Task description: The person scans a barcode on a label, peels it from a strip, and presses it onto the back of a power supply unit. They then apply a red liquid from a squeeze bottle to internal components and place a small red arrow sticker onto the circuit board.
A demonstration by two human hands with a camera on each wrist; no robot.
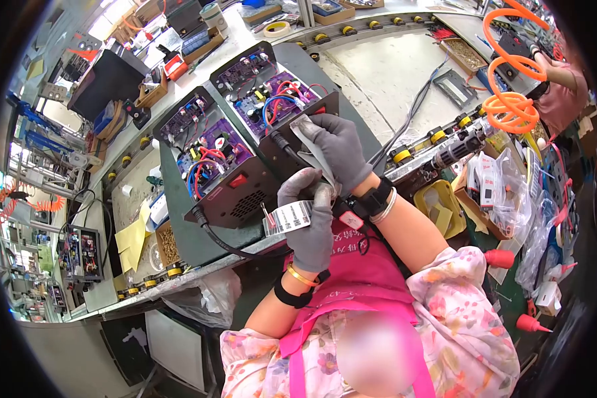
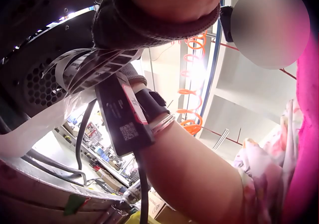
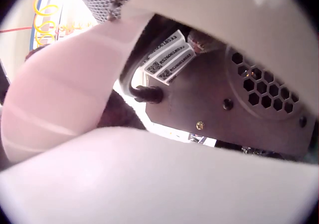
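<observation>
My gloved left hand (image 1: 310, 229) pinches a strip of white printed labels (image 1: 287, 218); barcodes show on the labels (image 3: 172, 64) in the right wrist view. The gloved right hand (image 1: 341, 149) grips a pale backing strip (image 1: 316, 158) between thumb and fingers, close above the left hand. Both hands are in front of two black metal cases without lids, a right one (image 1: 325, 105) and a left one (image 1: 249, 189), with purple circuit boards (image 1: 213, 158) and coloured wires inside. A black power cable (image 1: 212, 237) leaves the left case's front, below its red switch (image 1: 238, 180).
Both cases stand on a dark green board (image 1: 191, 242) over a roller conveyor. Yellow paper (image 1: 132, 239) and a box of small parts (image 1: 168, 244) lie to the left. An orange coiled hose (image 1: 511, 113) hangs at right, near another person (image 1: 564, 93).
</observation>
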